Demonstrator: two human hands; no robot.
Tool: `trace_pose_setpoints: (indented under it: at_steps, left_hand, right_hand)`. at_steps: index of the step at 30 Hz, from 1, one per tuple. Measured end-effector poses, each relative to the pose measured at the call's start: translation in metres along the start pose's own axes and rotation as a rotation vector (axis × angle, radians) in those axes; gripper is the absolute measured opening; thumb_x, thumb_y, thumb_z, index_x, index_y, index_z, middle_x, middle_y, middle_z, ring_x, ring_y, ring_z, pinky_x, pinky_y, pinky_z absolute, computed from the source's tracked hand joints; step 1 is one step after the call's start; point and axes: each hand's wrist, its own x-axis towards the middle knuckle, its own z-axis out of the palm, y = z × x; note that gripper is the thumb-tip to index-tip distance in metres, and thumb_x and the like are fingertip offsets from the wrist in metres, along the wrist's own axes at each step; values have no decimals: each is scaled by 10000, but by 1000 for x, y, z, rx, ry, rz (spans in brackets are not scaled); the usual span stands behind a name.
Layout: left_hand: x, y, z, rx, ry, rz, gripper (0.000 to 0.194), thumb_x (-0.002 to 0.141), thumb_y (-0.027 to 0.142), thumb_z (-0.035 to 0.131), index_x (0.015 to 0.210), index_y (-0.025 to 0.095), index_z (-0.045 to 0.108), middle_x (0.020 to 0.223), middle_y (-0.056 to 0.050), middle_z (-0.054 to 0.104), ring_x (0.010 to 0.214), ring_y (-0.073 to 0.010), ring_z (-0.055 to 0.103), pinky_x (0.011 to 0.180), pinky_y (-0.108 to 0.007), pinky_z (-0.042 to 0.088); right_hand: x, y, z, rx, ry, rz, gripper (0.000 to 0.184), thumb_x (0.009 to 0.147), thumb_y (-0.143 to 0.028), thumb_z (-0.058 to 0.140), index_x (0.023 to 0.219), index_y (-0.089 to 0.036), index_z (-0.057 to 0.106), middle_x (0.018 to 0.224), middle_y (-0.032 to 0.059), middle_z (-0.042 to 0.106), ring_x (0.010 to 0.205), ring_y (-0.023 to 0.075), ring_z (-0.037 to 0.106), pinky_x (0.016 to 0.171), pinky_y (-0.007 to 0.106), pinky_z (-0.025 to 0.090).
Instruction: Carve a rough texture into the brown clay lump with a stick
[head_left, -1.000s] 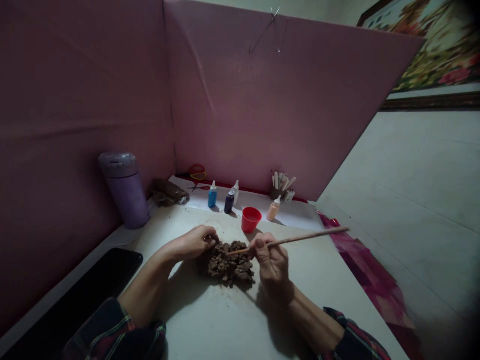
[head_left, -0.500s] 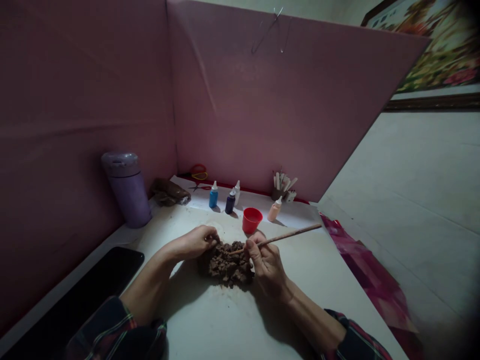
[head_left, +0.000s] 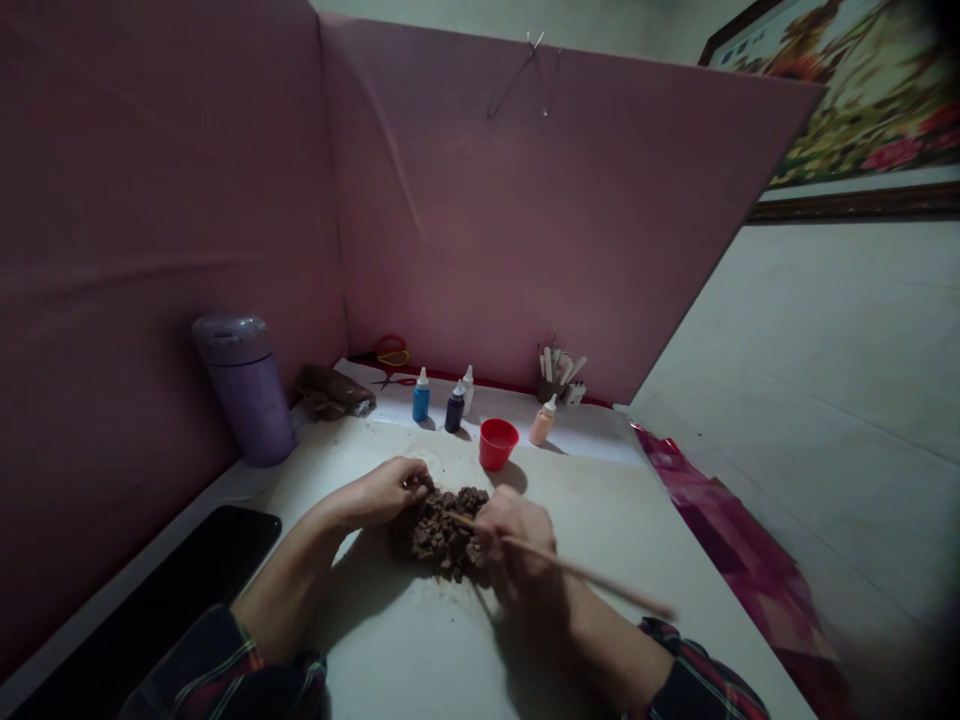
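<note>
A rough, crumbly lump of brown clay point(head_left: 442, 540) lies on the pale board in front of me. My left hand point(head_left: 394, 490) rests at its left edge, fingers curled and closed against the clay; whether they pinch a piece of it is hidden. My right hand point(head_left: 521, 545), slightly blurred, is closed around a thin wooden stick point(head_left: 600, 578). The stick's tip reaches the top of the clay, and its long end slants down to the right. Just beyond the clay stands a red cup point(head_left: 496, 445).
Small paint bottles stand behind: blue point(head_left: 421, 398), dark point(head_left: 454, 410), white and peach point(head_left: 543, 422). A holder of tools point(head_left: 555, 380), scissors point(head_left: 391, 352) and a brown bag point(head_left: 334, 390) line the back. At left are a purple tumbler point(head_left: 251, 400) and a black phone-like slab point(head_left: 157, 610).
My right hand has turned, so the stick's far end has swung from pointing up-right to down-right. My left hand stays at the clay. The whole view has shifted slightly.
</note>
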Motion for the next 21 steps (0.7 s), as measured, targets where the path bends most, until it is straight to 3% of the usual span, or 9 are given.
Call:
trace_pose_setpoints:
  at_steps: [5, 9, 12, 14, 17, 21]
  left_hand:
    - [1, -1, 1, -2, 14, -7, 181, 694, 280, 509, 784, 158, 609, 773, -46, 621, 749, -194, 516, 686, -285, 391]
    - [2, -4, 2, 2, 10, -4, 187, 701, 292, 511, 788, 163, 615, 772, -43, 616, 752, -199, 521, 687, -290, 394]
    - [2, -4, 2, -1, 15, 1, 191, 709, 294, 506, 790, 163, 618, 782, -51, 619, 757, -205, 523, 691, -301, 398]
    - [2, -3, 2, 4, 16, 6, 195, 712, 289, 500, 792, 157, 620, 790, -60, 619, 759, -210, 525, 697, -311, 400]
    - [2, -3, 2, -2, 16, 6, 194, 711, 280, 500, 799, 157, 620, 790, -59, 616, 754, -208, 524, 695, -312, 400]
    - [1, -3, 3, -21, 20, 5, 179, 705, 275, 505, 787, 165, 619, 774, -47, 611, 739, -200, 516, 684, -307, 394]
  right_hand:
    - [14, 20, -22, -43, 383, 327, 202, 980, -257, 413, 828, -217, 539, 749, 37, 567, 696, 174, 554, 656, 322, 448]
    - [24, 55, -24, -229, 380, 391, 205, 954, -303, 487, 817, -202, 600, 762, 48, 630, 756, 195, 597, 733, 340, 464]
    - [23, 78, -15, -278, 290, 405, 221, 919, -335, 539, 770, -201, 633, 769, 56, 660, 780, 217, 613, 828, 377, 461]
    - [22, 87, -9, -302, 221, 477, 222, 894, -352, 568, 761, -196, 655, 782, 65, 672, 789, 227, 612, 795, 369, 467]
    - [21, 86, -9, -263, 222, 518, 234, 891, -365, 564, 767, -190, 659, 796, 70, 670, 801, 228, 611, 777, 363, 468]
    - [23, 62, -21, -66, 383, 460, 234, 937, -344, 506, 812, -189, 629, 765, 45, 646, 739, 191, 608, 773, 359, 474]
